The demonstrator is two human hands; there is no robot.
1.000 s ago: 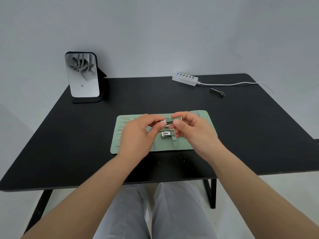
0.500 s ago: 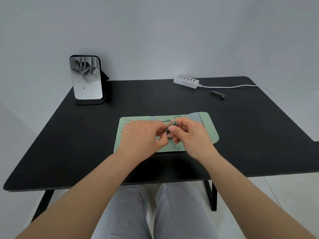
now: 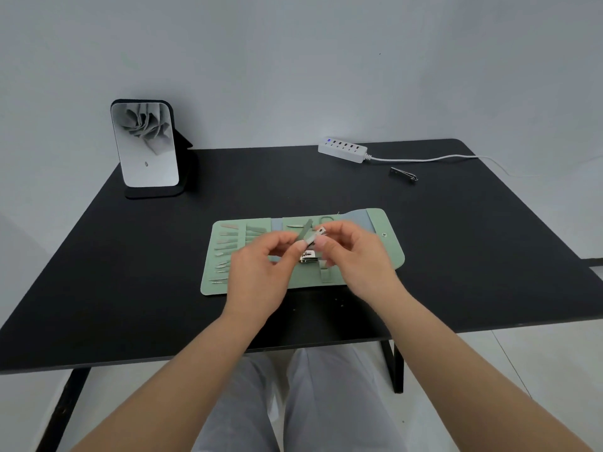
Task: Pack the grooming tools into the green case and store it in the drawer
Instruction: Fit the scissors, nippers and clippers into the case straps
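Note:
The green case (image 3: 390, 252) lies unfolded flat on the black table (image 3: 130, 272), with several slim metal tools (image 3: 225, 246) tucked in its left panel. Above its middle, my left hand (image 3: 261, 269) and my right hand (image 3: 355, 252) pinch a small nail clipper (image 3: 313, 236) between their fingertips, its lever swung up. Below it a second silver clipper (image 3: 307, 257) sits in the case. A third clipper (image 3: 404, 174) lies loose at the table's far right.
A standing mirror (image 3: 145, 145) is at the back left. A white power strip (image 3: 342, 148) with its cord runs along the back right. My legs show under the table's near edge. No drawer is in view.
Both hands lifted slightly off the case with the small clipper. Its lever has swung upward, and the silver clipper below is uncovered again.

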